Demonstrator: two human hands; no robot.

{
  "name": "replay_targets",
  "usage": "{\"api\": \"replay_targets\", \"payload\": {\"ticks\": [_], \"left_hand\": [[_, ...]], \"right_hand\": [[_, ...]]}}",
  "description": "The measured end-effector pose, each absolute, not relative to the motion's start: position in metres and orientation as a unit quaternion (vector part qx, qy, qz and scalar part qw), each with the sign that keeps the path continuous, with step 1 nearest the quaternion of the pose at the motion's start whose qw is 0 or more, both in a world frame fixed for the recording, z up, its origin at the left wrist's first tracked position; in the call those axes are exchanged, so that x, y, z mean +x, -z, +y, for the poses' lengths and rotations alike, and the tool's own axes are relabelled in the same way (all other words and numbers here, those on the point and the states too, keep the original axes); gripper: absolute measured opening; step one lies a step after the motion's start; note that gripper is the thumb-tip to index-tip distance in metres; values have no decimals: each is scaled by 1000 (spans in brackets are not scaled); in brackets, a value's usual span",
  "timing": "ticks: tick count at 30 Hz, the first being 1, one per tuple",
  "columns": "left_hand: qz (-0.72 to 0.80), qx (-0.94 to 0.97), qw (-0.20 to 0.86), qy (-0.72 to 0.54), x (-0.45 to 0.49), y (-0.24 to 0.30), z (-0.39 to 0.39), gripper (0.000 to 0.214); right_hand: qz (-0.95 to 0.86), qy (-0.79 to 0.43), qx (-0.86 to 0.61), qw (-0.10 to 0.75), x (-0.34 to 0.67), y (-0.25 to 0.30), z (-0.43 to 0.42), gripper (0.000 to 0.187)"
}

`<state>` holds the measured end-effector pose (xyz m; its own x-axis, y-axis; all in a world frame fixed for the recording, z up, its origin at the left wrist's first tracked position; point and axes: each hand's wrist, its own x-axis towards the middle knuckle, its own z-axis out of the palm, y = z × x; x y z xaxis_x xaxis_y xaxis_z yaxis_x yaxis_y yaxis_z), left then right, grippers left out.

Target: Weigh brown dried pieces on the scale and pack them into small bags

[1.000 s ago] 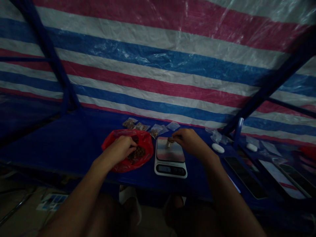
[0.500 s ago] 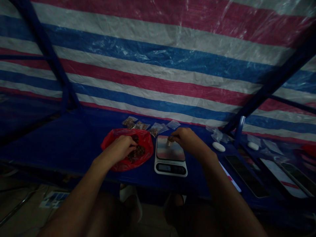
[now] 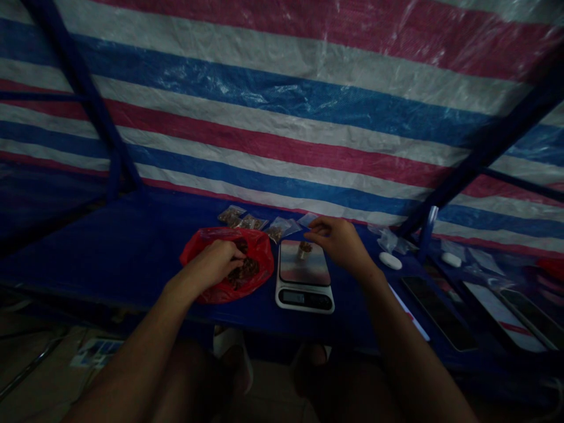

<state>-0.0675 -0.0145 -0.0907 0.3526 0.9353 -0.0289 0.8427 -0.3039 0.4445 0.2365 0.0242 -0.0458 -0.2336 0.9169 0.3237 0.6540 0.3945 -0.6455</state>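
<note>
My left hand [image 3: 215, 264] is down inside the mouth of a red plastic bag [image 3: 259, 252], against a heap of dark brown dried pieces [image 3: 243, 273]. Its fingers are partly hidden, so any grip is unclear. My right hand [image 3: 335, 242] hovers just right of a small upright clear packet with brown pieces [image 3: 304, 250], not touching it. The fingers are apart and empty. That packet stands on the shiny platform of a white digital kitchen scale [image 3: 304, 299]. Its display is dark and unreadable.
Several small clear bags of brown pieces [image 3: 242, 221] lie behind the red bag, with empty clear bags [image 3: 307, 220] nearby. White oval objects [image 3: 390, 261] and dark phones [image 3: 438, 312] sit right on the blue table [image 3: 110, 258], below a striped tarp [image 3: 282, 129].
My right hand has lifted away from the packet on the scale, moving up and right, and its fingers have spread. The packet stays on the scale. My left hand remains in the red bag.
</note>
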Motion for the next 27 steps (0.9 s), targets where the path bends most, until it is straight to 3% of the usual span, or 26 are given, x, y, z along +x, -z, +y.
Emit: {"api": "replay_targets", "payload": {"ticks": [5, 9, 20, 23, 27], "left_hand": [[552, 804, 191, -110, -66, 88, -14, 25], [553, 804, 194, -104, -64, 85, -15, 26], [537, 808, 206, -126, -73, 96, -10, 26], [535, 810, 199, -134, -74, 97, -10, 26], [533, 811, 186, -152, -75, 97, -9, 24]], "right_hand": [[-726, -245, -513, 387, 238, 62, 32, 22], [-748, -261, -482, 375, 238, 70, 33, 16], [-810, -138, -454, 344, 238, 73, 31, 9], [-822, -135, -434, 344, 238, 74, 30, 4], [-821, -167, -427, 340, 239, 69, 26, 14]]}}
